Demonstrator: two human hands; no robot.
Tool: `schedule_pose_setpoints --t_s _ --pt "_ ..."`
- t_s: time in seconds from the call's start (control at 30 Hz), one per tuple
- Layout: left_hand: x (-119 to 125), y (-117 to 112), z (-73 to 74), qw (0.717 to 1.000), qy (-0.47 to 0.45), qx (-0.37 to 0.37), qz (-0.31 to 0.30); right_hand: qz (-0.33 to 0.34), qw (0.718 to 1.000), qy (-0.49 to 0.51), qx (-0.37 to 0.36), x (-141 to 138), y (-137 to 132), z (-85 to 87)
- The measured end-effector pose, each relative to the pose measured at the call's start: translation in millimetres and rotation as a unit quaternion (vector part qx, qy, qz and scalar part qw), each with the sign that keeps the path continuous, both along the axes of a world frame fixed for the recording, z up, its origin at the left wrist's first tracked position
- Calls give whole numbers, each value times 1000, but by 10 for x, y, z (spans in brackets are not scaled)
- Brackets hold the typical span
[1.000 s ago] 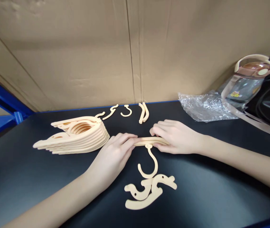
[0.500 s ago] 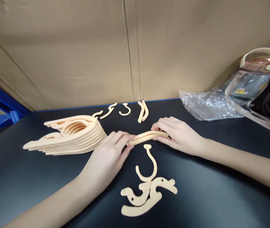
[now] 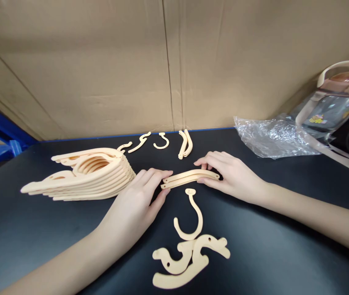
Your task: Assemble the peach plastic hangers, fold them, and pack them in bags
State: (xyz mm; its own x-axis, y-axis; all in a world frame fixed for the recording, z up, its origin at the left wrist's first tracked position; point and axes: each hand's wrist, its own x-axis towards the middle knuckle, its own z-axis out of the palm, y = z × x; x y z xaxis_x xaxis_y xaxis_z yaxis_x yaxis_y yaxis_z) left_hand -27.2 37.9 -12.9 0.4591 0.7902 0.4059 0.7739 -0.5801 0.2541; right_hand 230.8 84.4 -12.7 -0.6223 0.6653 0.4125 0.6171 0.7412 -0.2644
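Two slim, curved beige plastic hanger bars (image 3: 186, 177) lie side by side in front of me, parted a little at their left ends. My left hand (image 3: 143, 192) pinches that left end between finger and thumb. Around the right end, the fingers and thumb of my right hand (image 3: 228, 172) are closed on the bars. Just below them a beige hanger hook (image 3: 199, 213) lies flat, its round head towards the bars. Closer to me, beige hanger arm pieces (image 3: 180, 278) with small holes lie touching one another.
A stack of beige hanger pieces (image 3: 109, 180) stands at the left. Along the back lie another hook (image 3: 165, 143), a pair of curved bars (image 3: 188, 143) and smaller pieces (image 3: 140, 142). Crumpled clear plastic (image 3: 266, 139) and a strapped bottle (image 3: 324, 110) are at right, before a cardboard wall (image 3: 100, 73).
The left ends of the two bars have spread slightly apart between my left fingers. Both hands stay at the same ends, and the view has shifted a little.
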Motion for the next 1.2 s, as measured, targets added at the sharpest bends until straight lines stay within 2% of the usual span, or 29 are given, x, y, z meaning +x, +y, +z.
schedule_pose_setpoints --t_s 0.3,0.37,0.53,0.73,0.83,0.97,1.07,1.13,1.2 --pt "1 9 -1 1000 6 -1 9 25 998 47 -39 10 30 35" --pt "6 15 1 1000 5 -3 9 18 999 44 -13 16 19 39" --pt "0 5 4 1000 12 6 10 -42 991 70 107 48 5 30" --pt "21 -20 31 993 77 82 37 -72 984 137 86 80 32 9" --pt "54 -46 73 986 81 140 37 -50 981 126 137 73 15 16" --pt "87 -117 155 976 4 216 -3 0 968 43 246 29 -58 46" --pt "92 -174 196 963 55 260 -44 28 955 7 295 -35 -139 74" --pt "91 -194 195 957 109 257 -83 42 951 1 305 -83 -198 93" --pt "87 -194 176 956 122 238 -122 53 950 4 308 -121 -250 110"
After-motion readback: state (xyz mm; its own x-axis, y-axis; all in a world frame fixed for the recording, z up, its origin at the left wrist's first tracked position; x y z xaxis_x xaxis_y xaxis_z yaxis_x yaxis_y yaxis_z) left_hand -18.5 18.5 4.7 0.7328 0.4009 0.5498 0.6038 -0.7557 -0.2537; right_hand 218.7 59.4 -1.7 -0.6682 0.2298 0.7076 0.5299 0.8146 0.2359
